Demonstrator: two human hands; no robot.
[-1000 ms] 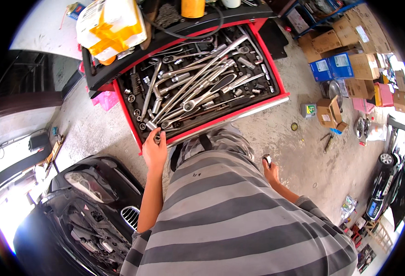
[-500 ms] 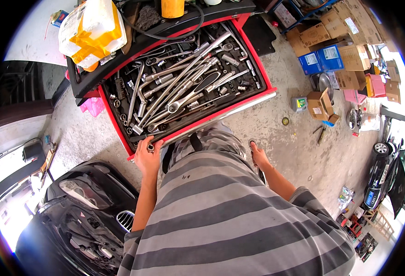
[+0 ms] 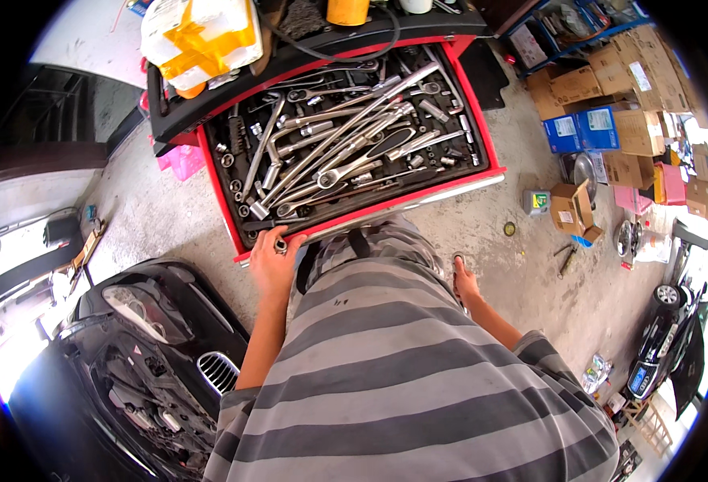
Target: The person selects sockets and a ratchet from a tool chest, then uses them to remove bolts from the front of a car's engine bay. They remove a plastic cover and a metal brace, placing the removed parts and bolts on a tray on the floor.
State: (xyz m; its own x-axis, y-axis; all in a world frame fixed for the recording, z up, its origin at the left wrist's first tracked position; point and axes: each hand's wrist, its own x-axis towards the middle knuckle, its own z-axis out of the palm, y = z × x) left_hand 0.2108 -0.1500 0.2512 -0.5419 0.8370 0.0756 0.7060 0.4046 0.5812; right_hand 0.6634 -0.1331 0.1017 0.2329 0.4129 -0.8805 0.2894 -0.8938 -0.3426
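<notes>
While cardboard boxes [image 3: 603, 120] crowd the concrete floor, left hand [image 3: 274, 261] pinches a small metal socket [image 3: 280, 246] at the red drawer [image 3: 482, 145]; right hand [image 3: 465, 281] hangs open.

Red tool drawer [image 3: 482, 157], silver wrenches [image 3: 346, 136], grey-striped shirt [image 3: 402, 377], black car [image 3: 129, 361].

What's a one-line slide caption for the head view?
Left hand holding a small socket at the front edge of an open red tool drawer; right hand hangs free.
</notes>
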